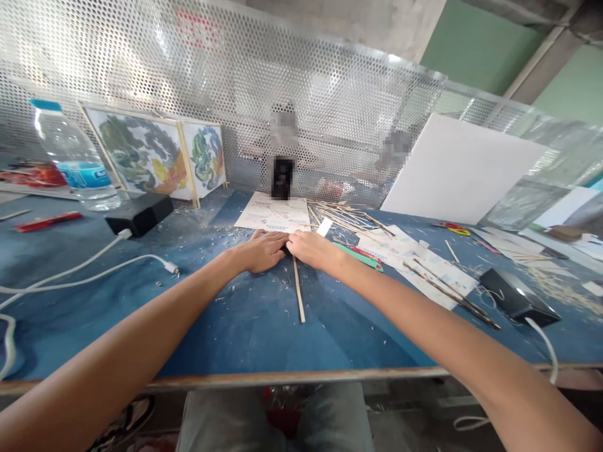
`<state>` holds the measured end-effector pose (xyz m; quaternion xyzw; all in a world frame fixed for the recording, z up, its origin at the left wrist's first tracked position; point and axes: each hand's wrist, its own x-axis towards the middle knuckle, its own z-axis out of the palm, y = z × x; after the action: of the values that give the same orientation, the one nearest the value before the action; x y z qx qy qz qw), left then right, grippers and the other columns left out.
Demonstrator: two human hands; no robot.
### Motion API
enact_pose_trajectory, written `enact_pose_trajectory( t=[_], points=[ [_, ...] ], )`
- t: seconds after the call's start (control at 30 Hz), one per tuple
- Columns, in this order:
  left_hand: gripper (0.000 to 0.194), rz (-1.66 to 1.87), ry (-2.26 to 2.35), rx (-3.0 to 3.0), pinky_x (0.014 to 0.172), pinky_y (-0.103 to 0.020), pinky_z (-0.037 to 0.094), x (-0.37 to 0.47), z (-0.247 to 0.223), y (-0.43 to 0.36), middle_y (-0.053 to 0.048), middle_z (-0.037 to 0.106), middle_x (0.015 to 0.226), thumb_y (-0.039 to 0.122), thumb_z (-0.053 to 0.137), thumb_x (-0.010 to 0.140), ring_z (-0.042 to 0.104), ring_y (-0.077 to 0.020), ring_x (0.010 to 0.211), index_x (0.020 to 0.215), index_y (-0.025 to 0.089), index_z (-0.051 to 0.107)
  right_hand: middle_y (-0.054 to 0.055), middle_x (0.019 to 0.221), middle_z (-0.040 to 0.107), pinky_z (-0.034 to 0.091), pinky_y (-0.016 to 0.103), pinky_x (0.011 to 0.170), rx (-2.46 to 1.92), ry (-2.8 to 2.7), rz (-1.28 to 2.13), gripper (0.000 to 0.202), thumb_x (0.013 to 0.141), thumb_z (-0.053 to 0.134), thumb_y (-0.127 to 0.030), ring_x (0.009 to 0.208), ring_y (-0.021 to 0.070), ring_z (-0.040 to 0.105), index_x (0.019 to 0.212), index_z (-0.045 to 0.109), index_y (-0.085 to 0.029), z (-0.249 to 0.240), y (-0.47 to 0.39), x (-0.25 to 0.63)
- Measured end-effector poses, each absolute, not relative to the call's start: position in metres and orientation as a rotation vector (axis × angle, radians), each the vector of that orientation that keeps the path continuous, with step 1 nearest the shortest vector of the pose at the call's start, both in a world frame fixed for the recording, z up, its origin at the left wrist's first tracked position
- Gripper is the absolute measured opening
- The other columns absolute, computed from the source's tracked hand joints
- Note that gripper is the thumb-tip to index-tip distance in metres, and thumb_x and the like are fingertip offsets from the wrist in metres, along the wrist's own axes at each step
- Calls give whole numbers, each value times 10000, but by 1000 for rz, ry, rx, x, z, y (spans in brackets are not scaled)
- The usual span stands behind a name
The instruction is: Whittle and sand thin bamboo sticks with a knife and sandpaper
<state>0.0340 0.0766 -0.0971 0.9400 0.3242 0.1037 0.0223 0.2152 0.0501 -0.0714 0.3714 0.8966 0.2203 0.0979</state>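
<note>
A thin pale wooden strip (pixel 298 292) lies on the blue work surface and points toward me. Its far end runs in under my hands. My left hand (pixel 264 251) lies nearly flat on the table, palm down, its fingertips at the strip's far end. Right beside it, touching, my right hand (pixel 308 249) is closed with the fingers bent down. Something small and dark shows between the two hands, but most of it is covered. Just beyond the hands lies a printed white sheet (pixel 271 210).
Wooden sticks (pixel 348 216), a green-handled tool (pixel 360 256) and scissors (pixel 455 229) lie to the right. At left stand a water bottle (pixel 80 157), a black box (pixel 140 213) with white cables, and painted panels (pixel 141 150). A perforated metal screen (pixel 330 107) rises behind.
</note>
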Motion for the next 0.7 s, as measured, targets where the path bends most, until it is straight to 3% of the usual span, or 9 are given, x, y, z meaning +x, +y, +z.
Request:
enact_pose_trajectory(
  t=[0.23, 0.7],
  points=[
    [444, 267, 1031, 2913, 1149, -618, 296, 35, -94, 74, -119, 486, 1504, 366, 596, 972, 450, -327, 1377, 1382, 204, 546, 195, 1089, 654, 528, 351, 856, 1196, 2658, 652, 309, 974, 385, -35, 1067, 261, 615, 1082, 673, -59, -83, 47, 220],
    [429, 243, 1081, 2944, 1122, -609, 353, 36, -93, 71, -121, 510, 1473, 334, 602, 973, 492, -321, 1338, 1376, 199, 546, 172, 1014, 665, 514, 347, 854, 1074, 2692, 584, 279, 984, 436, -76, 1060, 258, 614, 1011, 714, -69, -78, 35, 221]
  ],
)
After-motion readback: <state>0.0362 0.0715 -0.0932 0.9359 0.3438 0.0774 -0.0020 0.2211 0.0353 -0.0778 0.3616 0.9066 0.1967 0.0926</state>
